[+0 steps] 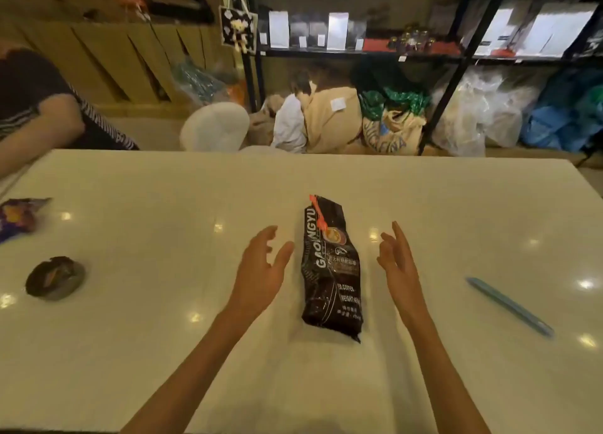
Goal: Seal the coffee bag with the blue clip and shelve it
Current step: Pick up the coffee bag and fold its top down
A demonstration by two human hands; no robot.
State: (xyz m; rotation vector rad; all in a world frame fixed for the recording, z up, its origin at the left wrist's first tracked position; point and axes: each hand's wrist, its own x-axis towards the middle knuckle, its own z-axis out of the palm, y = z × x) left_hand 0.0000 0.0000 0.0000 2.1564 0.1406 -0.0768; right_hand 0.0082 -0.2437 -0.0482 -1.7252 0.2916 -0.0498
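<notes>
Coffee bag (331, 270): dark foil pack lying flat near the middle of the bench (163, 270), its length running from the near edge toward the far edge; placed squarely between the two forearms, presumably so both hands can work on it at once.
Orange clip (318, 216): slim orange strip lying slantwise over the far end of the bag; whether it grips the mouth or merely rests there I cannot tell.
Blue clip (509, 306): long pale-blue bar lying loose toward the right edge of the bench, well apart from the bag and from either hand; untouched, so sealing is not yet done.
Left hand (261, 267): just beside the bag's left side, apart from it, fingers spread wide, holding nothing.
Right hand (396, 260): near the bag's right side, apart from it, fingers loosely splayed, empty; the two palms face each other as if framing the pack for a grasp.
Shelf (359, 52): black metal rack beyond the far edge, stocked with upright bags; likely the destination.
Other items: a round dark tin (55, 278) and a purple wrapper (19, 216) toward the left edge; a seated person's arm (39, 130) at the far left corner.
</notes>
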